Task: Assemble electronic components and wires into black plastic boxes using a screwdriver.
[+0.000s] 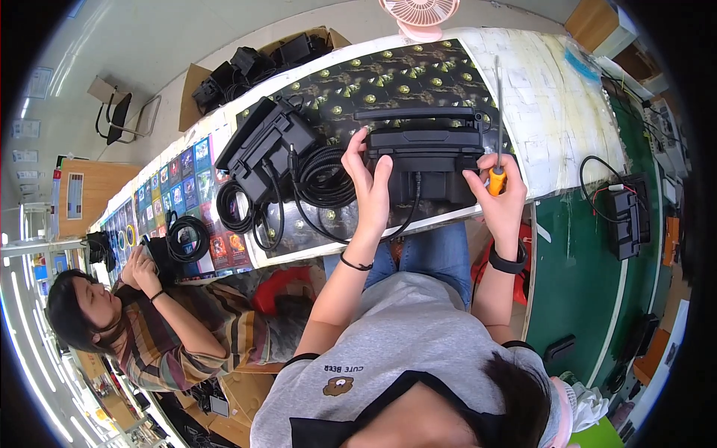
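A black plastic case point(427, 143) lies on the table before me, with a long dark bar along its far side and a cable point(417, 196) coming from its near face. My left hand point(367, 183) is closed round its left end, thumb on the near edge, fingertips on the far side. My right hand point(502, 200) grips a screwdriver point(497, 179) by its orange handle, the shaft pointing away from me. The right thumb and forefinger also touch the case's right corner. Left of it stands a similar black case point(270, 149) beside coiled black cables point(328, 178).
A pink fan point(420, 19) stands at the far table edge. Beyond it, a cardboard box point(196, 97) holds more black units. On my left a co-worker in a striped top point(187, 336) handles something small. A black unit with wires point(627, 216) lies on the green surface at right.
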### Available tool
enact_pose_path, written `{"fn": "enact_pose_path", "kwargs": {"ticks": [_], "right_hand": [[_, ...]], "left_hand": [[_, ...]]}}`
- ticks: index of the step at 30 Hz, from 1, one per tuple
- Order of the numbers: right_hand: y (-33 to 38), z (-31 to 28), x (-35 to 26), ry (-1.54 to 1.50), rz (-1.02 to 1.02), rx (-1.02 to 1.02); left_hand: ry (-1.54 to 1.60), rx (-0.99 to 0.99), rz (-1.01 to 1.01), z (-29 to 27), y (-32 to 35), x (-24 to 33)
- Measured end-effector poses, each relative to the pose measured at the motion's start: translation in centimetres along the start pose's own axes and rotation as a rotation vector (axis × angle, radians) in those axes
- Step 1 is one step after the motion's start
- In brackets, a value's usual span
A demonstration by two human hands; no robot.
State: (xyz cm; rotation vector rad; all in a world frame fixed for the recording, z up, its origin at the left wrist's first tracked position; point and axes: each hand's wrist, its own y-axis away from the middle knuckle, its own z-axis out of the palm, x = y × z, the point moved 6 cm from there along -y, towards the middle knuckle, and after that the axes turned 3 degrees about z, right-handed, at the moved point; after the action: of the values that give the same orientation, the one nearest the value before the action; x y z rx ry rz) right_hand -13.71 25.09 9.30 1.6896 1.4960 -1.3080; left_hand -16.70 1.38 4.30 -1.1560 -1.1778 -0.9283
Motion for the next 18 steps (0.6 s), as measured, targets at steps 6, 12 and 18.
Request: {"fn": "enact_pose_path", "kwargs": {"ticks": [6, 12, 18], "right_hand": [[0.0, 0.2, 0.6, -0.18, 0.049, -0.121], [-0.1, 0.9, -2.5, -0.369, 0.003, -0.037], [-0.3, 0.7, -1.3, -0.358, 0.085, -0.137]], "left_hand": [[0.034, 0.018, -0.033, 0.1, 0.0, 0.0], [0.039, 0.023, -0.031, 0.2, -0.4, 0.1], [0.017, 0.018, -0.036, 0.1, -0.6, 0.1]]}}
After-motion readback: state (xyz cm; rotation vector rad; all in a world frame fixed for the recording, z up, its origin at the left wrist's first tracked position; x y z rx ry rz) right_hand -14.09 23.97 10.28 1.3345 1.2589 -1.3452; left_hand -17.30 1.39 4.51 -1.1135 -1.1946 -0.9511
